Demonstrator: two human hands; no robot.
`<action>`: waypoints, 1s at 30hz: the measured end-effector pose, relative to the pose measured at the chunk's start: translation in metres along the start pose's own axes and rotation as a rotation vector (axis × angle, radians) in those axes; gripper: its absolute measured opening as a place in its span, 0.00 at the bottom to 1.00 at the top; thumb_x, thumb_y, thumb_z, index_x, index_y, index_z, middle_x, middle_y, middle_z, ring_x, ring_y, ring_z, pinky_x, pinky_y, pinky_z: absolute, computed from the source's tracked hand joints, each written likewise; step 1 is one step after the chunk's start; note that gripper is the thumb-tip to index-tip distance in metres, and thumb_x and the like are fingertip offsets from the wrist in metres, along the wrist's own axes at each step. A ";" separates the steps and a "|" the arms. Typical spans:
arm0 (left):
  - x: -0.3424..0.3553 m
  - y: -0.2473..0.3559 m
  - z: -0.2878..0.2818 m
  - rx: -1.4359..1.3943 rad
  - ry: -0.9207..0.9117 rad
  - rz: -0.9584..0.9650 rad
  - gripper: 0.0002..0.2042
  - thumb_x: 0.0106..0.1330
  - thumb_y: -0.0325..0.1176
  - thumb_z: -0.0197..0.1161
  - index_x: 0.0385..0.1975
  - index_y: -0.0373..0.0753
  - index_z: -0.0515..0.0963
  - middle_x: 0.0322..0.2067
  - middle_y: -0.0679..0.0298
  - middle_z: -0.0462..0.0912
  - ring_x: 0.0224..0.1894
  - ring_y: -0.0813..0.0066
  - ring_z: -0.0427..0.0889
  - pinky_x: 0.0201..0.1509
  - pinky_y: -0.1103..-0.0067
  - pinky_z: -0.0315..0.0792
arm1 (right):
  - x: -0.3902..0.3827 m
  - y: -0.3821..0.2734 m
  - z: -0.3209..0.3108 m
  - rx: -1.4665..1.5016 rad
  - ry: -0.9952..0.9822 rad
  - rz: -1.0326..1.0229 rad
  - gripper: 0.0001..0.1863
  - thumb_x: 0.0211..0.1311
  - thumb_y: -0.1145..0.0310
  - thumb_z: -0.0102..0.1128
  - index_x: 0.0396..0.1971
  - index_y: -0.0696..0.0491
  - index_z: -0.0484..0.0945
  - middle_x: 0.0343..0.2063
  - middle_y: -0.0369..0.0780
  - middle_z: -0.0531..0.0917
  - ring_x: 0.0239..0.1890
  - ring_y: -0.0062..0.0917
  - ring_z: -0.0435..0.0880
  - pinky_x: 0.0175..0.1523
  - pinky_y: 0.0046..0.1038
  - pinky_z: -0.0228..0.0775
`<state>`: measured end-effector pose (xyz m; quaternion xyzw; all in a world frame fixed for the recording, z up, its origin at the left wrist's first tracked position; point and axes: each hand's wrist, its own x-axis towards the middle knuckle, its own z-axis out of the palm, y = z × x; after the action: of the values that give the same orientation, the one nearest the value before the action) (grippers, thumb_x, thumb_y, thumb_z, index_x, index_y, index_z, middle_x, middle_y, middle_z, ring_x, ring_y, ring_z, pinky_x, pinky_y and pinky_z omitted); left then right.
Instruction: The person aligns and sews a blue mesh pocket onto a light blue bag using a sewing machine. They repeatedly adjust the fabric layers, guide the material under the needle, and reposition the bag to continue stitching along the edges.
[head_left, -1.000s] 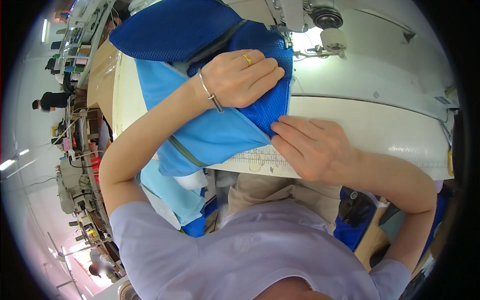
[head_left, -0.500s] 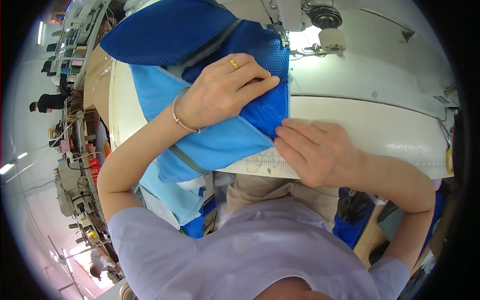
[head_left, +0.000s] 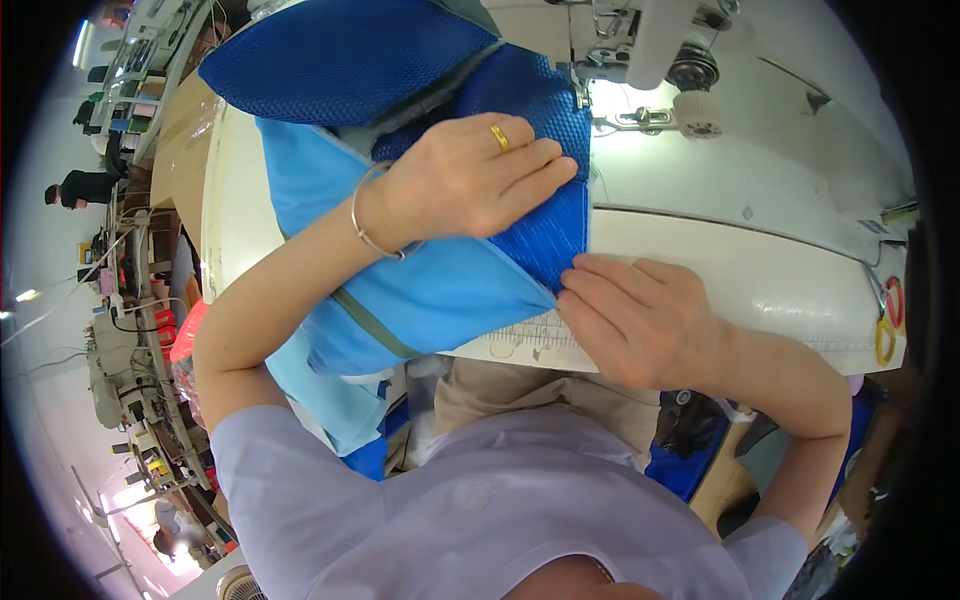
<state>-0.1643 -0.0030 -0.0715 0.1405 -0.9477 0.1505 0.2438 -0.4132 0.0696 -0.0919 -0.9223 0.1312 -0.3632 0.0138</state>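
Observation:
A piece of blue textured fabric (head_left: 545,235) lies on the sewing table, its straight right edge running up to the presser foot (head_left: 583,95) of a sewing machine. My left hand (head_left: 465,180), wearing a ring and a bangle, rests on it with bent fingers gripping near that edge, just below the foot. At the lower corner, my right hand (head_left: 640,320) pinches the fabric between thumb and fingers. Light blue cloth (head_left: 430,290) with a dark green strip is joined along the slanted side and spreads under my left forearm. A dark blue mesh panel (head_left: 340,60) folds over at the upper left.
The white sewing table (head_left: 760,270) has a ruler scale along its near edge. Scissors (head_left: 885,340) with red and yellow handles lie at its right end. The machine head (head_left: 660,40) stands above. Far left are shelves, other machines and a person in black (head_left: 85,188).
The view has shifted slightly, bringing the scissors into sight at the right. My left fingertips sit a little nearer the fabric's edge. Both hands keep their hold.

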 end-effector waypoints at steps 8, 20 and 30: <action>-0.003 0.029 -0.006 -0.060 -0.043 -0.207 0.20 0.46 0.24 0.67 0.43 0.31 0.86 0.45 0.54 0.88 0.36 0.64 0.82 0.46 0.71 0.85 | -0.003 -0.002 -0.003 -0.028 -0.036 -0.004 0.11 0.45 0.72 0.65 0.31 0.61 0.84 0.35 0.46 0.87 0.42 0.34 0.88 0.34 0.26 0.76; -0.006 0.028 0.007 -0.021 0.093 -0.220 0.18 0.47 0.26 0.66 0.42 0.30 0.85 0.42 0.52 0.87 0.35 0.63 0.81 0.40 0.72 0.83 | -0.004 0.002 -0.006 -0.016 -0.097 -0.002 0.14 0.49 0.70 0.64 0.35 0.61 0.85 0.39 0.46 0.87 0.45 0.35 0.87 0.38 0.28 0.77; 0.000 0.000 0.020 0.011 0.078 -0.244 0.15 0.50 0.25 0.65 0.40 0.35 0.85 0.42 0.59 0.87 0.37 0.65 0.83 0.41 0.73 0.80 | 0.010 0.015 -0.003 -0.039 -0.091 0.132 0.11 0.53 0.75 0.70 0.38 0.61 0.85 0.42 0.45 0.87 0.47 0.34 0.88 0.49 0.33 0.82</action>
<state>-0.1725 -0.0096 -0.0883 0.2500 -0.9126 0.1302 0.2961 -0.4120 0.0528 -0.0851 -0.9272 0.1980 -0.3168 0.0254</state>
